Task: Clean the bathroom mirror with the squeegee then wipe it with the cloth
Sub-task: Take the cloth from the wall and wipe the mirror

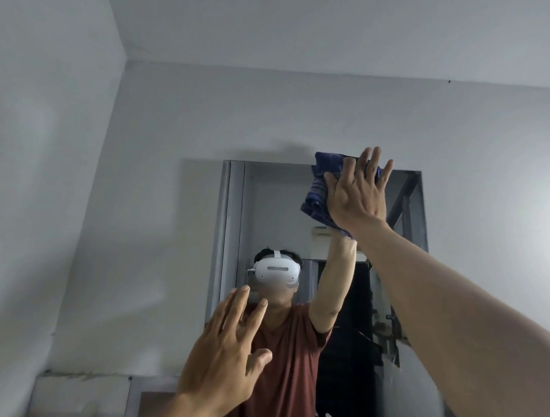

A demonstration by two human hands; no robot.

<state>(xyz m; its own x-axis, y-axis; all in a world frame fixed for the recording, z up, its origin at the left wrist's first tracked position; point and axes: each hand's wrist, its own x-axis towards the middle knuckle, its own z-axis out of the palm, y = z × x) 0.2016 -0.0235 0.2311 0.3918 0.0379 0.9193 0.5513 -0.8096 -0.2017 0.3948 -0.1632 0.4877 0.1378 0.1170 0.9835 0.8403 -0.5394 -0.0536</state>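
The bathroom mirror (pixel 267 208) hangs on the grey wall ahead and shows a person in a red shirt with a white headset. A folded blue cloth (pixel 319 191) lies flat against the mirror's top edge, near the upper right. My right hand (pixel 357 193) presses on the cloth with the palm flat and the fingers spread upward. My left hand (pixel 224 358) is raised in front of the mirror's lower left, fingers apart, holding nothing. No squeegee is in view.
The grey wall (pixel 140 201) surrounds the mirror, and the ceiling corner is at the upper left. A ledge with a cracked edge (pixel 83 377) runs along the lower left. The mirror also reflects a dark doorway (pixel 349 339).
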